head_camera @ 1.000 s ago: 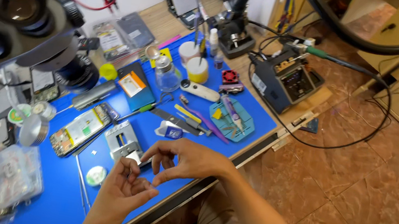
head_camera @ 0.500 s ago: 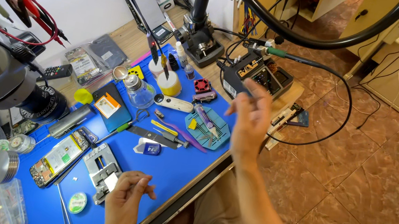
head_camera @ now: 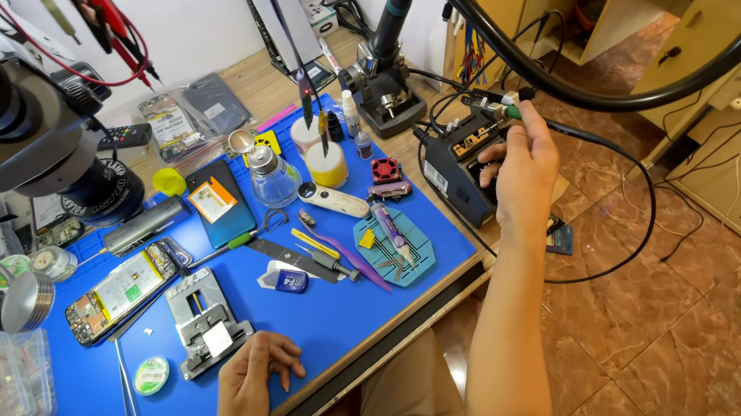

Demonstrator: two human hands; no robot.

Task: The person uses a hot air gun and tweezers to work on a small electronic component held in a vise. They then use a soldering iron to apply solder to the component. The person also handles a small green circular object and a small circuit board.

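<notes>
Above the black soldering station (head_camera: 460,158), the right hand (head_camera: 525,164) pinches a green-tipped soldering handle (head_camera: 500,109) in closed fingers. The left hand (head_camera: 249,390) rests on the blue worktop (head_camera: 341,320), fingers loosely curled and empty, touching a metal holder (head_camera: 206,323).

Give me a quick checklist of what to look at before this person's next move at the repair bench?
1. Right hand closed around the green-tipped tool handle: ok.
2. Tool cable free of tangles: cannot tell.
3. Left hand resting by the metal holder on the blue mat: ok.
4. Black station sits fully on the bench: ok.
5. Station switched on: cannot tell.
</notes>
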